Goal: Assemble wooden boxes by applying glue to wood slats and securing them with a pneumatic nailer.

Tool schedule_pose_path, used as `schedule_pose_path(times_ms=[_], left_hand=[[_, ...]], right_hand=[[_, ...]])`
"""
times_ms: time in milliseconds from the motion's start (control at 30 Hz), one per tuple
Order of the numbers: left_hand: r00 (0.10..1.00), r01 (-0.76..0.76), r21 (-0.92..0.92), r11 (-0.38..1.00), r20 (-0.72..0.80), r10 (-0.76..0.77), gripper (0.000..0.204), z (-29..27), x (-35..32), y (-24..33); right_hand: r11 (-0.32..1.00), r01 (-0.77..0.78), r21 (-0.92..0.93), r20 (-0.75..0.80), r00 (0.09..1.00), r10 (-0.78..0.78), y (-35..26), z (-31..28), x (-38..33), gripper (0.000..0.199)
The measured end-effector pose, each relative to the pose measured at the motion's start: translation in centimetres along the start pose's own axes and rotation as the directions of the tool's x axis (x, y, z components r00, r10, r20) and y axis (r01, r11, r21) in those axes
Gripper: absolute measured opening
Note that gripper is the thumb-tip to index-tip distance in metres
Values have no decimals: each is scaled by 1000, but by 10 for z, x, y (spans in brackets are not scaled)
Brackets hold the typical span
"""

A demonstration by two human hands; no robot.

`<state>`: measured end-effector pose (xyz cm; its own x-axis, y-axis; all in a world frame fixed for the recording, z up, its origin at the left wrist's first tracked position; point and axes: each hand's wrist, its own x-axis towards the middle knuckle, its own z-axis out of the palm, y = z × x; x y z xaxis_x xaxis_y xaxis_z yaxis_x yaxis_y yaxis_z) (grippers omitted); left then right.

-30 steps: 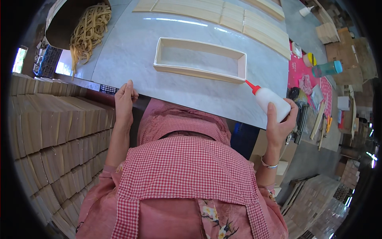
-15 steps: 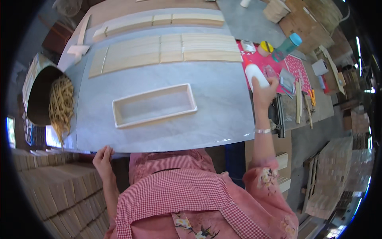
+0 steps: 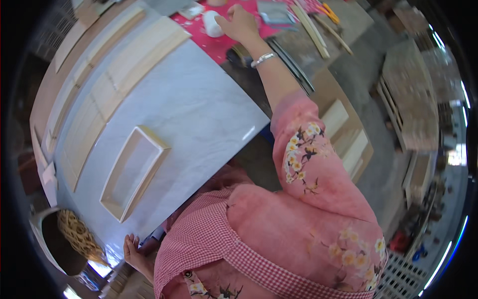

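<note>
My right hand (image 3: 241, 25) reaches out over the pink mat (image 3: 196, 25) beyond the table's right edge. Its thumb and fingers are apart, close beside a white squeeze bottle (image 3: 213, 25) that stands on the mat; whether the thumb still touches it is hard to see. My left hand (image 3: 133, 250) rests at the near table edge with its fingers loosely stretched and nothing in them. On the grey-white table (image 3: 199, 94) lies a pale wooden rectangular frame (image 3: 145, 192), with neither hand on it.
Thin wooden boards (image 3: 107, 92) lie in rows across the table's far side. A bin (image 3: 62, 249) with tangled tan strips (image 3: 77, 231) stands at the left corner. Wooden sticks (image 3: 312, 31) and orange-handled scissors (image 3: 328, 13) lie right of the mat. Stacked boards (image 3: 411, 94) stand farther right.
The view has turned to the right. My right hand has gone from gripping the white squeeze bottle to being beside it on the mat. My left hand remains at the table edge.
</note>
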<state>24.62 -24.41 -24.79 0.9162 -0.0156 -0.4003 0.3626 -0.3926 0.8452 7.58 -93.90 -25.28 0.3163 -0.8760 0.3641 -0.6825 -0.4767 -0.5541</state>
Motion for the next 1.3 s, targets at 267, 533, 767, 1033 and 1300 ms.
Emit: schedule_pose_path(times_ms=[267, 533, 767, 1033, 1300], left_hand=[[988, -80, 133, 988, -124, 97, 27, -19, 54, 2], [986, -126, -16, 992, -116, 124, 15, -26, 58, -17], [986, -63, 138, 988, -145, 83, 36, -47, 53, -26], [874, -417, 403, 815, -67, 481, 42, -1, 42, -27], [725, -488, 555, 674, -173, 667, 40, -49, 32, -43]], right_hand=[[916, -400, 37, -535, 766, 356, 165, -170, -202, 30], [198, -904, -380, -114, 258, 960, 300, -143, -350, 96], [118, -914, -389, -118, 177, 977, 327, -127, -359, 107], [431, -833, -347, -194, 513, 836, 244, -186, -335, 80], [955, -164, 246, -230, 948, 222, 138, -206, -209, 73]])
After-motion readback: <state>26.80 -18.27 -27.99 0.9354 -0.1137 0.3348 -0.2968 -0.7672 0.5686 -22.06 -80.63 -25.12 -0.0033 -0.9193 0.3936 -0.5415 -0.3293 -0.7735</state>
